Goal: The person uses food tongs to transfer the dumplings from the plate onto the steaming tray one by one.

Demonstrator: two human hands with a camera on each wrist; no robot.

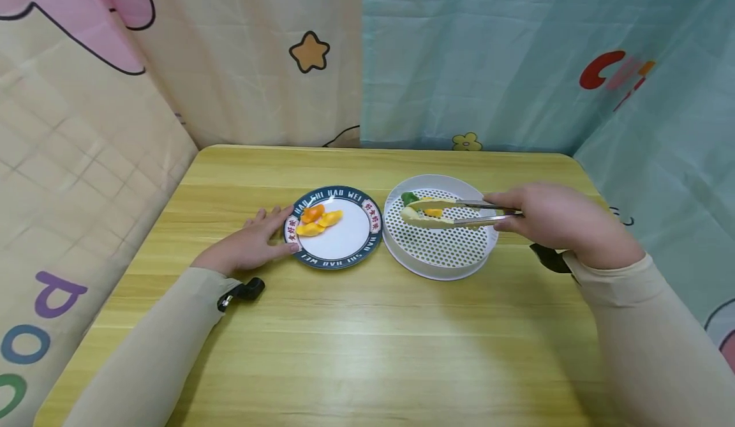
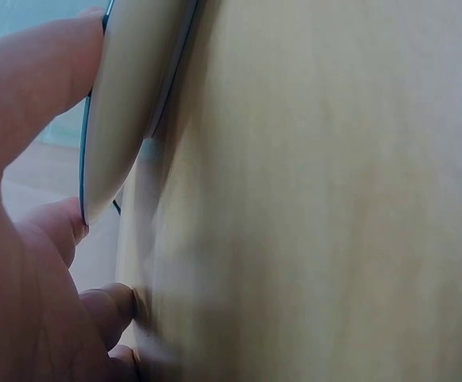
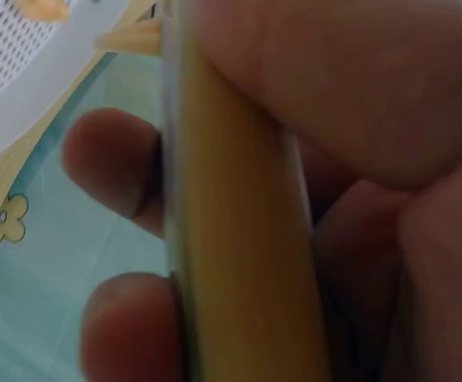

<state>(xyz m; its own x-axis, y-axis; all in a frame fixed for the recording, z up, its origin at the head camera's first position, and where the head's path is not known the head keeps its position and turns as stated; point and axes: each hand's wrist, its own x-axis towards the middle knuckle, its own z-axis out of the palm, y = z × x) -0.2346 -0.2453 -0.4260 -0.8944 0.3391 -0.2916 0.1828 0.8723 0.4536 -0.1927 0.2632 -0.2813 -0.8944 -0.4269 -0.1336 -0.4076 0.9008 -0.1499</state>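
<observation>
My left hand [image 1: 255, 239] rests at the left rim of a round plate [image 1: 350, 235] with a dark blue lettered border. In the left wrist view, thumb and a fingertip touch the plate's edge [image 2: 123, 103], the other fingers below it. On the plate lie one orange piece [image 1: 312, 214] and two yellow pieces [image 1: 331, 218]. My right hand [image 1: 565, 219] grips metal tongs [image 1: 479, 221], their arms apart, reaching over a white perforated round basket [image 1: 442, 245]. Around the tong tips are a green piece [image 1: 409, 198] and a yellow piece [image 1: 433, 212], partly hidden by the tongs.
Plate and basket stand side by side on a wood-grain table [image 1: 356, 350], close to each other. Printed curtains [image 1: 505, 50] hang behind the table's far edge and along both sides. A black strap [image 1: 244, 292] is on the left wrist.
</observation>
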